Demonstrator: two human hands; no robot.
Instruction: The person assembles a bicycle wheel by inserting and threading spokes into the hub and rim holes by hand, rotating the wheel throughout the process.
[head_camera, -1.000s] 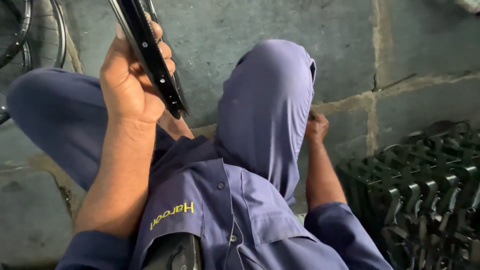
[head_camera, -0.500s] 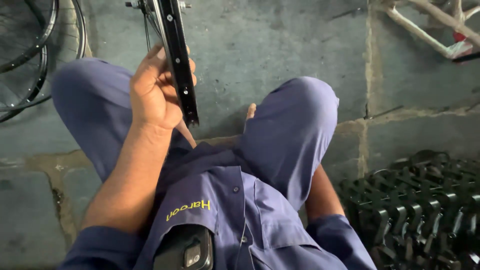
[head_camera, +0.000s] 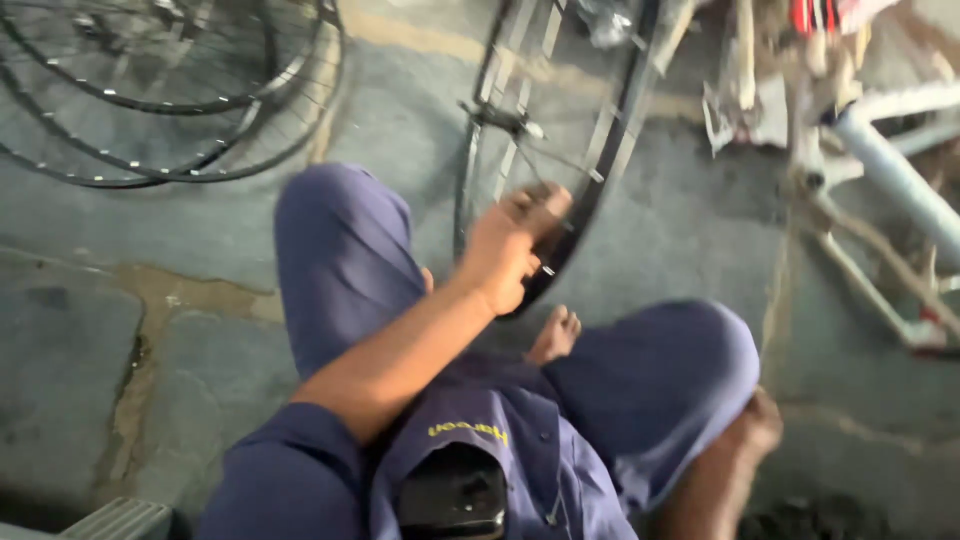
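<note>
I sit on a stone floor in blue work clothes with my knees apart. My left hand (head_camera: 518, 243) grips the lower edge of a black bicycle wheel rim (head_camera: 612, 150), which stands upright in front of me. Thin spokes run in to its hub (head_camera: 500, 118). My right hand (head_camera: 755, 428) is down at the lower right, beside my right knee and close to the floor. It is blurred and I cannot make out its fingers. My bare foot (head_camera: 555, 335) shows between my knees, just below the rim.
Two or more spoked wheels (head_camera: 170, 100) lie on the floor at the upper left. A white bicycle frame (head_camera: 890, 175) lies at the right with scraps around it. A black device (head_camera: 452, 495) hangs on my chest. A grey ridged edge (head_camera: 115, 520) sits at the bottom left.
The view has tilted up and away from the black crate at the right. The rim, held close before, now stands farther out, and my left hand grips it lower down.
</note>
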